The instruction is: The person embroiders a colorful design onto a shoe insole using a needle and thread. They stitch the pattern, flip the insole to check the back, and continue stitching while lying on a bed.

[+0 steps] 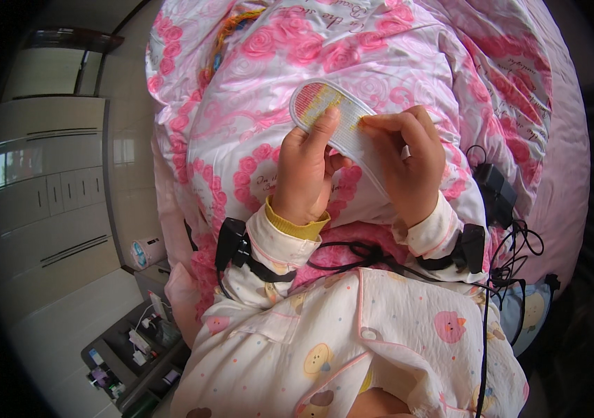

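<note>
A white mesh insole (352, 137) is held up over the bedding, tilted, its rounded end toward the upper left. Red and yellow stitches (315, 102) cover part of that end. My left hand (305, 170) grips the insole's left edge, thumb on top and fingers underneath. On the other side, my right hand (416, 162) has its fingertips pinched at a bit of yellow thread (358, 124) on the mesh. No needle can be made out. The right hand hides part of the insole's lower end.
A pink rose-print quilt (271, 109) spreads beneath both hands. Colourful thread (219, 44) lies at its upper left. Black cables (367, 253) cross near my wrists toward a black adapter (495, 193) at right. A grey organiser (119, 355) with small items stands lower left.
</note>
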Available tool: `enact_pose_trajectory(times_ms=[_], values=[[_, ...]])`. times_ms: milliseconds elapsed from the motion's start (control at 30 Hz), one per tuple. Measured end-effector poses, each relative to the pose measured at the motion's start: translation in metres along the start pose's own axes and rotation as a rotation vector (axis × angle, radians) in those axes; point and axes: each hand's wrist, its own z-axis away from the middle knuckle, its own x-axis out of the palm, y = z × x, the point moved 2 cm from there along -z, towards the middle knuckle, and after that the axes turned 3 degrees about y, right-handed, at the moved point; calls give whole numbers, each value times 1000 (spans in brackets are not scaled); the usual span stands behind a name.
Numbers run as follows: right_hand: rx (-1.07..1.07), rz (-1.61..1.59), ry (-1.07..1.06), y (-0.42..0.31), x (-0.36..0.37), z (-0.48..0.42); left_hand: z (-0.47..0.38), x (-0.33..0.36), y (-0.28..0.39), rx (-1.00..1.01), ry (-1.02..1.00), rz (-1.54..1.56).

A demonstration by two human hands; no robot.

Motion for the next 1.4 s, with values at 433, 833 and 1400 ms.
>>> enact_pose_trajectory(times_ms=[433, 833, 1400], values=[[127, -34, -71, 5, -11, 2, -2, -5, -1, 28, 37, 37], [305, -288, -107, 11, -13, 4, 0, -3, 0, 33, 45, 54], [-2, 115, -67, 5, 0, 5, -1, -6, -1, 46, 25, 69]])
